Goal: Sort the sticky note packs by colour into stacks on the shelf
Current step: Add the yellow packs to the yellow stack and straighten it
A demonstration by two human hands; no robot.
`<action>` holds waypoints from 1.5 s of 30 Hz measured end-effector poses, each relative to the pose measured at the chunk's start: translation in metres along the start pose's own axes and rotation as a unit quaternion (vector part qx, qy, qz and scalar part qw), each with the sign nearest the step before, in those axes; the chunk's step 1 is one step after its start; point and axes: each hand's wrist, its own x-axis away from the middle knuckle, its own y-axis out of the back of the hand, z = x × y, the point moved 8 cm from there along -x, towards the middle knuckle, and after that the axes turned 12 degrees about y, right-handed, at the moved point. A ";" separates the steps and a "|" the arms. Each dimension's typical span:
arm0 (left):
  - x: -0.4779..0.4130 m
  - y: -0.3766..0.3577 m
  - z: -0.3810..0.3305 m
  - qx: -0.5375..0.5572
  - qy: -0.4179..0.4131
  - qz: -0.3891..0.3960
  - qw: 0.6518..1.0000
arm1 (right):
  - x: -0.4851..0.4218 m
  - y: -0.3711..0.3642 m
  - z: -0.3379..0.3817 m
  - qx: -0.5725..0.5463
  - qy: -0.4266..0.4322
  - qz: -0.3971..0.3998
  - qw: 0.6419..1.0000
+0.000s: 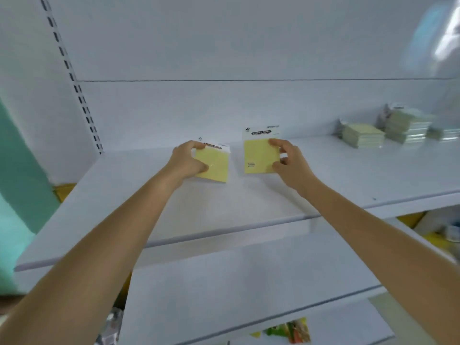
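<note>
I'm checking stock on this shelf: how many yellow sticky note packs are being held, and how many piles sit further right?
Yellow packs held: 2, the left pack in the left hand, the right pack in the right hand.
Piles at the right: 3, low pile, tall pile, blurred far pile; packs per pile unreadable.
Total: 5 (2 packs, 3 piles).

A shop, by the look of it: white metal display shelf (174, 207) with slotted upright (74, 83) rails, stacks of packaged sticky note packs (363, 135), and more wrapped goods (288, 331) on lower shelves.
</note>
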 end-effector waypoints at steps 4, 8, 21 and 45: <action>-0.004 -0.073 -0.044 0.075 -0.003 0.069 0.995 | 0.011 0.071 -0.038 0.012 -0.019 -0.053 0.998; -0.002 -0.142 -0.096 0.128 -0.024 0.074 0.989 | 0.019 0.147 -0.080 0.026 -0.035 -0.099 0.994; -0.027 -0.281 -0.178 0.189 0.004 -0.037 0.981 | -0.087 0.316 -0.215 -0.018 -0.038 -0.101 0.994; -0.061 -0.345 -0.261 0.204 -0.042 0.010 0.978 | -0.127 0.298 -0.279 0.208 -0.037 0.038 0.977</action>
